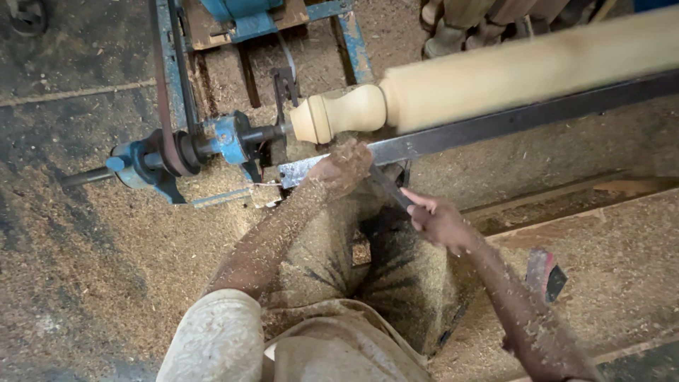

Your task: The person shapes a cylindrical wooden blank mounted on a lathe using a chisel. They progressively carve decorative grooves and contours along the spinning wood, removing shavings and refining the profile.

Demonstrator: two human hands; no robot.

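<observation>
A pale turned wooden spindle [495, 78] is lying across the blue lathe [212, 141], above a dark steel rail [523, 117]. The left hand [343, 166] is pressing a chisel [387, 187] onto the rail below its rounded end, while the right hand [440, 223] is gripping the chisel's handle. Sawdust [92, 247] is covering both arms and the floor.

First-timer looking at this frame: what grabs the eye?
The pale turned wood spindle runs across the top on a blue belt-driven lathe. Below it, the left hand and right hand hold a dark chisel toward the wood over the steel rest bar. Sawdust coats the floor and both arms.
</observation>
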